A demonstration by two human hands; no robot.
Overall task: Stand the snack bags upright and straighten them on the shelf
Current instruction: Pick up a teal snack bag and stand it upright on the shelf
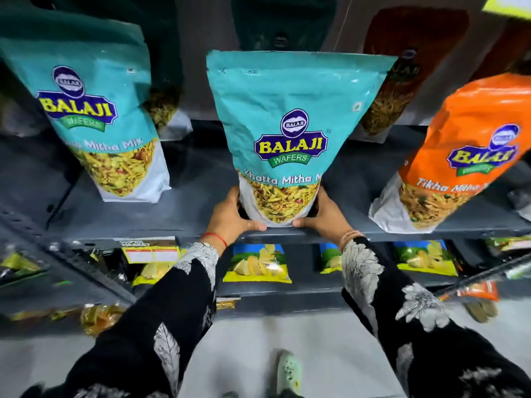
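- While both hands clamp its base, the teal snack bag [287, 124] stands upright at the shelf [186, 173] front edge.
- Left hand [230, 216] grip closes on its left lower side.
- Right hand [324, 215] grip closes on the right.

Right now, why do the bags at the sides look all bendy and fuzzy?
In the head view, the wide lens bends the edges, so the orange bag leans outward; the middle teal bag, gripped by both hands, stays sharp, while the lower shelf packets blur, and glare shines on the orange bag.
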